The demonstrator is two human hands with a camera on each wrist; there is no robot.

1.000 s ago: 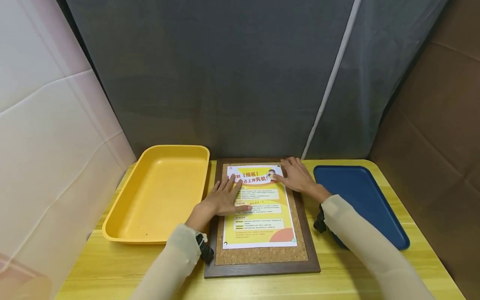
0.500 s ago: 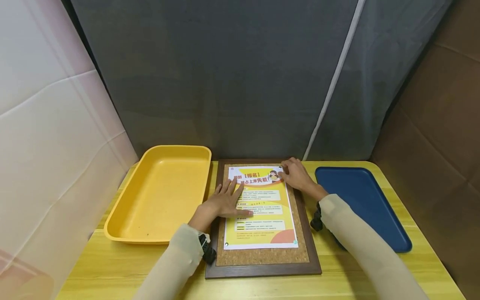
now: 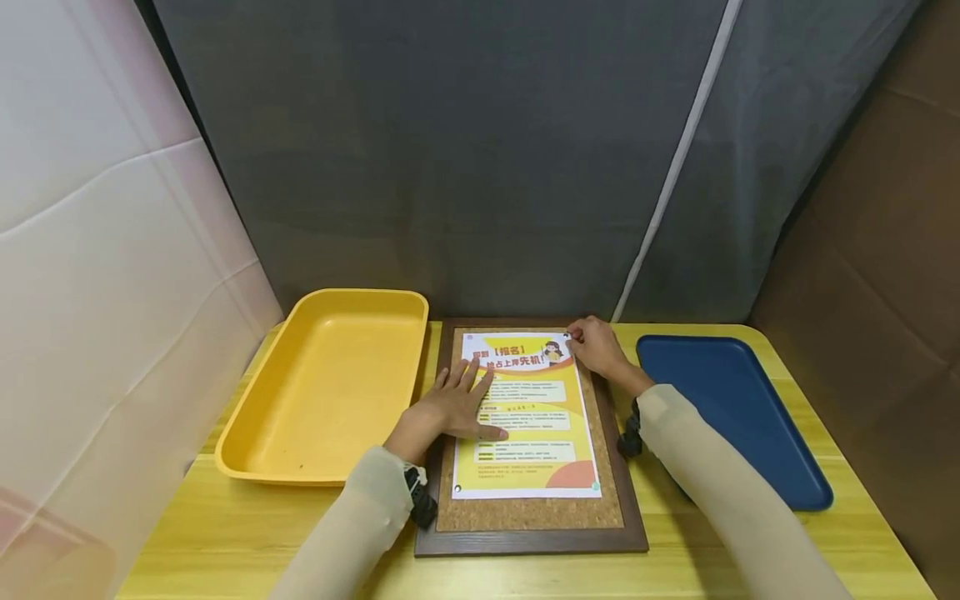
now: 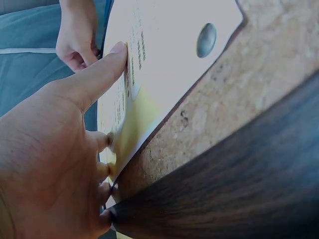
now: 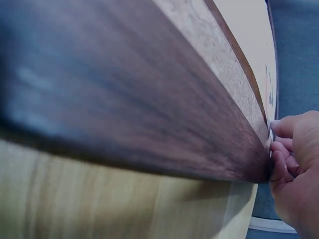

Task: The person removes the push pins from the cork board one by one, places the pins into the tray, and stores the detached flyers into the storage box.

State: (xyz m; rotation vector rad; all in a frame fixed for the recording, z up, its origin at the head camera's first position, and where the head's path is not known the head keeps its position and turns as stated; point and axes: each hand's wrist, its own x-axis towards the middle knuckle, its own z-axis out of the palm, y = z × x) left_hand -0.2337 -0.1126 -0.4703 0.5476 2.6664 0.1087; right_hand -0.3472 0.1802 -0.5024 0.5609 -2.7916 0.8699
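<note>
A yellow and white printed poster (image 3: 525, 471) lies on a cork board (image 3: 525, 515) with a dark wooden frame (image 3: 532, 543). My left hand (image 3: 453, 408) rests spread on the poster's left side, its thumb pointing right. At the poster's upper right corner, my right hand (image 3: 600, 346) has thumb and fingertips pinched at a dark thumbtack (image 3: 566, 335); the fingers partly hide it. A round metal thumbtack (image 4: 206, 40) sits in the lower left corner, seen in the left wrist view. Another, pale green thumbtack (image 3: 596, 487) marks the lower right corner.
A deep yellow tray (image 3: 258, 477) stands left of the board, close to it. To the right lies a flat blue tray (image 3: 720, 400), partly behind the right forearm. A grey curtain (image 3: 450, 167) hangs behind the wooden table (image 3: 247, 542).
My right hand has drawn its spread fingers together and shifted up to the poster's upper right corner. My left hand stays on the poster. The head view has shifted slightly.
</note>
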